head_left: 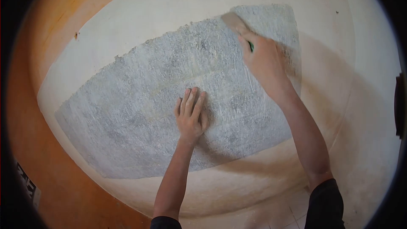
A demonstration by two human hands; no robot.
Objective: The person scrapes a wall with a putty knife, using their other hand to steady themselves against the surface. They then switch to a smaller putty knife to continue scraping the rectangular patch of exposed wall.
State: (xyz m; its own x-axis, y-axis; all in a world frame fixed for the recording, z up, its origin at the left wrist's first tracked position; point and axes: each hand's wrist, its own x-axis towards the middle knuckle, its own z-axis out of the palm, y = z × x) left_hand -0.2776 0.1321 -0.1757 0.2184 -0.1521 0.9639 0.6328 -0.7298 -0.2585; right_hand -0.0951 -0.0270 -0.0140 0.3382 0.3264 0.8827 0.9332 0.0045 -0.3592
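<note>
A rough grey patch (127,101) with a ragged upper edge covers the middle of the pale wall. My left hand (191,116) lies against this patch low in the centre, its fingers stretched out and holding nothing. Up at the patch's upper right, my right hand (267,61) is closed around a scraper (233,22). The scraper's flat blade meets the patch near its top edge and looks slightly blurred. A bit of green handle shows between the fingers; the rest of it is hidden in the hand.
Smooth cream wall (161,4) surrounds the patch. Orange surface (55,165) borders it at the left and lower left. A dark object (399,106) stands at the right edge. Pale floor tiles (292,212) show at the bottom, and a sign with black lettering (29,185) at lower left.
</note>
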